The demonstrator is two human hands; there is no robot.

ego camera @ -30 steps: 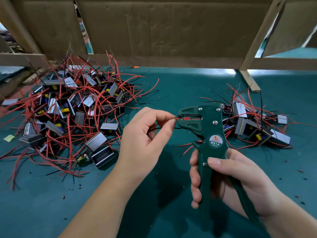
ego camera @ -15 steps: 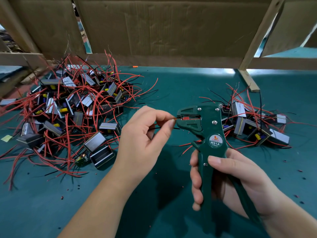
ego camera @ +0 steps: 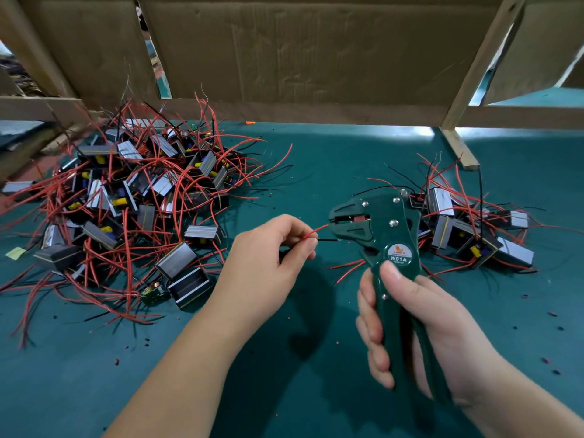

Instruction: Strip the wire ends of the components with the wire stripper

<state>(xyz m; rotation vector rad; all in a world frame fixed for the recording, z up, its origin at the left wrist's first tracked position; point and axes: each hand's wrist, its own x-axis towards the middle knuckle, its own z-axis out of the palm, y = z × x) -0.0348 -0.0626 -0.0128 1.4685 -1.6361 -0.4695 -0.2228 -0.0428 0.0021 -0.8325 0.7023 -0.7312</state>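
L hand (ego camera: 268, 257) drew red wire (ego camera: 316, 231) back from stripper (ego camera: 388, 229).

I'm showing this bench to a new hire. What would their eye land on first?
First the big tangle of red-wired components heaped on the left of the teal table, with a smaller heap on the right. Then, front and centre, the right hand grips a green wire stripper upright while the left hand pinches a red wire whose end points at the stripper's mouth.

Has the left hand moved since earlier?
Yes: against the static left component pile, the left hand drew slightly toward the camera, off the wire stripper.
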